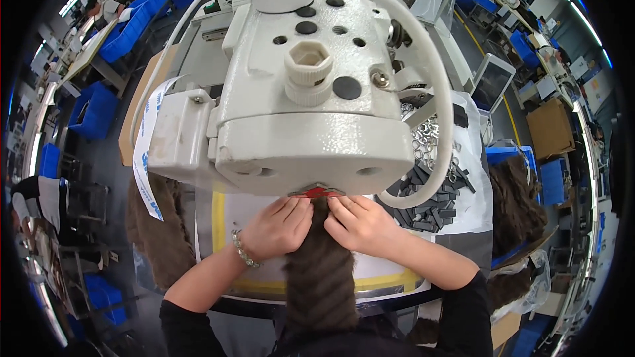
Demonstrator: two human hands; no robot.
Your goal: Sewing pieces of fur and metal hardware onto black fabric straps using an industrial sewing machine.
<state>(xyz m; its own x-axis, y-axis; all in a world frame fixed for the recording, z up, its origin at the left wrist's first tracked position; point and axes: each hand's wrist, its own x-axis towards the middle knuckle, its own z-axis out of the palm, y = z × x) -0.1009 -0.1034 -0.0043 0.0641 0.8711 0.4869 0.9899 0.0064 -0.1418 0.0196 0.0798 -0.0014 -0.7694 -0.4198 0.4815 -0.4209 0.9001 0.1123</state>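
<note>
A white sewing machine head (pixel 311 149) fills the upper middle, with a red piece (pixel 316 192) under its front. A long brown fur strip (pixel 319 277) runs from there toward my body. My left hand (pixel 278 221), with a beaded bracelet, grips the strip's far end from the left, fingertips just below the machine. My right hand (pixel 354 225) grips it from the right, fingers bent. The strip's end under the machine is partly hidden.
Small black pieces (pixel 426 205) and silver metal fittings (pixel 430 135) lie right of the machine. Brown fur lies left (pixel 155 225) and in a blue bin (pixel 516 205) at right. A white cable (pixel 443 158) loops beside the head; a printed tape strip (pixel 147 178) hangs left.
</note>
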